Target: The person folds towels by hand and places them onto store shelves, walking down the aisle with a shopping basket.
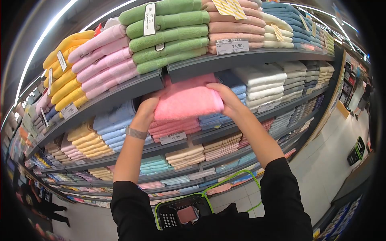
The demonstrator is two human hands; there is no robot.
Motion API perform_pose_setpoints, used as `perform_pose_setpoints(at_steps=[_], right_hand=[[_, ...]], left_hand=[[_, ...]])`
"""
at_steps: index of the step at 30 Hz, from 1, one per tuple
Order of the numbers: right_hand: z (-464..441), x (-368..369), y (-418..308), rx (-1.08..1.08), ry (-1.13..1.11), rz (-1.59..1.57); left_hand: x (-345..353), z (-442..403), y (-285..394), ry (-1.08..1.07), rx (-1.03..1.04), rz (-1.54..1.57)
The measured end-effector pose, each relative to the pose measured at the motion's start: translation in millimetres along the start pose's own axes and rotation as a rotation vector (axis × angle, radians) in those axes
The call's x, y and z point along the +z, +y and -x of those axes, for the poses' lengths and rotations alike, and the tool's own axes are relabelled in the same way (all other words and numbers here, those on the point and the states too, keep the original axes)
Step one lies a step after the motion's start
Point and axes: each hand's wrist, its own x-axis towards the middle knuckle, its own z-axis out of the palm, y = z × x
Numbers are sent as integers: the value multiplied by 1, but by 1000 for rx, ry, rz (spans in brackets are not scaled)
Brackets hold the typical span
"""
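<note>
A folded pink towel (187, 100) is held between my two hands, in front of the second shelf. My left hand (148, 105) grips its left side, a grey band round the wrist. At the right edge my right hand (222, 95) has its fingers on the top and side of the towel. The undersides of both hands' grips are hidden. Just below lies a stack of darker pink towels (175, 127), with a price label (173, 137) on the shelf edge. Blue towels (234, 89) stand to the right of the pink ones, light blue towels (118, 120) to the left.
Above, the upper shelf (249, 59) carries green towels (169, 38), lilac and peach stacks, its edge jutting over my hands. A black basket (164, 209) with a green handle is below me, with a dusky pink item (187, 215) inside. People stand at far left and right.
</note>
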Motion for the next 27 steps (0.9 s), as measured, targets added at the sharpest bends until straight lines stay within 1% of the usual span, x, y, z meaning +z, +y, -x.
perform_pose_setpoints(at_steps=[3, 8, 9, 11, 12, 14, 15, 17, 20, 21, 23, 24, 26, 27], right_hand=[[-37, 8, 2, -34, 20, 88], [-73, 42, 5, -49, 33, 118], [-78, 42, 10, -79, 73, 213], [-91, 37, 22, -144, 152, 400], [-96, 28, 26, -292, 172, 760], [-100, 8, 31, -589, 212, 1478], [-88, 13, 26, -532, 198, 1512], [-45, 36, 6, -403, 175, 1578], [-4, 52, -7, -301, 48, 1603], [-6, 45, -1, -408, 14, 1623], [-14, 26, 14, -628, -65, 1652], [-14, 26, 14, -605, -57, 1674], [-16, 28, 15, -558, -46, 1719], [-18, 28, 16, -569, -48, 1722]], left_hand=[[-33, -41, -22, 286, 124, -96], [-64, -52, -17, 306, 690, -1006], [-64, -49, -13, 298, 798, -1193], [-62, -40, -9, 316, 793, -1338], [-56, -33, -3, 324, 792, -1408], [-36, -17, 13, 323, 629, -1499], [-28, -6, 22, 318, 544, -1540], [-15, 22, 42, 203, 493, -1531], [-15, 42, 50, 46, 467, -1572], [-20, 45, 52, 2, 465, -1596], [-27, 50, 57, -94, 359, -1597], [-29, 52, 58, -141, 304, -1597], [-29, 55, 52, -139, 469, -1591], [-31, 56, 48, -136, 550, -1587]])
